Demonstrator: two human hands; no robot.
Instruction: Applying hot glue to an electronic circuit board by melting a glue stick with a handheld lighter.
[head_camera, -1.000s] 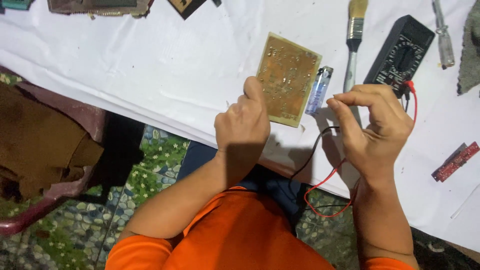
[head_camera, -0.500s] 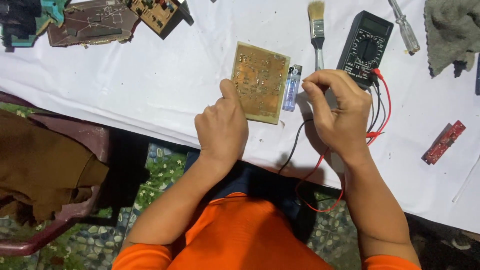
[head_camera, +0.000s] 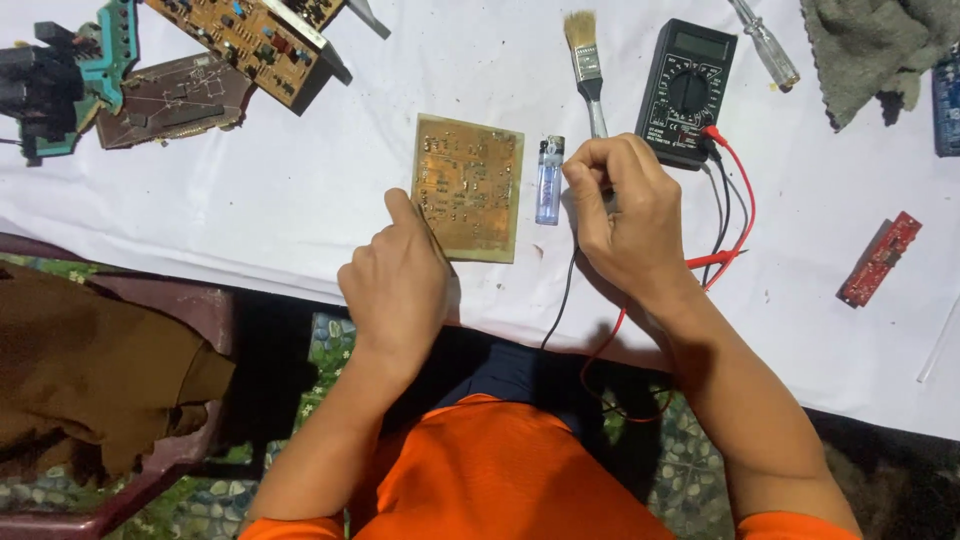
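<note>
1. The fingers of the left hand (head_camera: 398, 280) are curled in, the thumb touching the lower left corner of the bare circuit board (head_camera: 468, 186) that lies flat on the white desk (head_camera: 250, 200).
2. The right hand (head_camera: 622, 212) is fisted, fingers pressed together around the black and red probe leads (head_camera: 725, 215), over the paintbrush (head_camera: 587, 70) handle.
3. A blue lighter (head_camera: 548, 180) lies between board and right hand.
4. The black multimeter (head_camera: 686, 92) sits just beyond the right hand.
</note>
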